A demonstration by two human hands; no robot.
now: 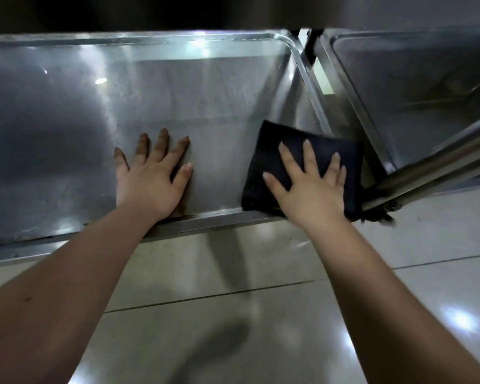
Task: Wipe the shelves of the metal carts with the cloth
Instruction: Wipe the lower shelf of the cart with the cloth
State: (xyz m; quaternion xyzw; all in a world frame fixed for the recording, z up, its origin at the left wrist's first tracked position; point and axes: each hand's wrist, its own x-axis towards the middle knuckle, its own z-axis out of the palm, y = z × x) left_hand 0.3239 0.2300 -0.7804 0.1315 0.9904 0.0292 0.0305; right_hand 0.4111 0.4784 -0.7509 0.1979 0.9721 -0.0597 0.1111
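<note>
Presses a folded black cloth [270,146] flat beneath the right hand [311,189], fingers straight and spread, none curled round it. Keeps the cloth under that palm, at the near right corner of a steel cart shelf [205,92]. Rests the left hand [150,178] flat and bare on the shelf, left of the cloth hand and apart from it. Right of the cloth hand, a second cart's shelf [413,87]; beneath both wrists, glossy tiled floor [233,314].
</note>
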